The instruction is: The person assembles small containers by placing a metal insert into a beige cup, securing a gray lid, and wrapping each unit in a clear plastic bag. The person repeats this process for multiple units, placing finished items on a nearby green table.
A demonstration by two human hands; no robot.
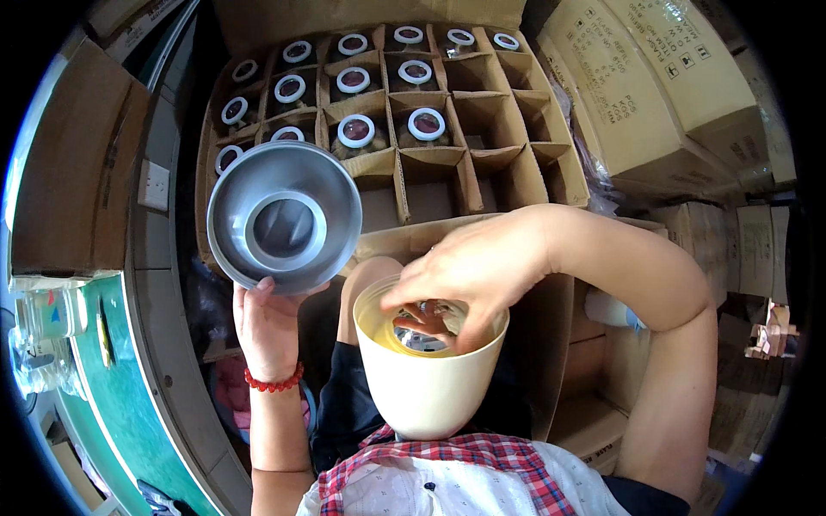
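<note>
My left hand (268,331) is closed on the lower rim of a grey funnel-shaped collar (344,211), a wide round piece with a smaller ring at its centre. The collar is held up left of a cream, bucket-shaped container (430,391), which rests upright against my lap. My right hand (469,279) reaches over the container's rim, palm down, with thumb and fingers apart and partly inside. Below the fingers is a shiny silver round surface (419,340). Whether the fingertips touch it is hidden.
Ahead stands a large divided carton (430,176) with several dark, white-ringed pieces (355,131) in its compartments. Stacked cartons (611,103) rise on the right. At the left are a green-topped table (120,361) and a brown carton (73,163). Another opened carton (594,421) lies beside my right arm.
</note>
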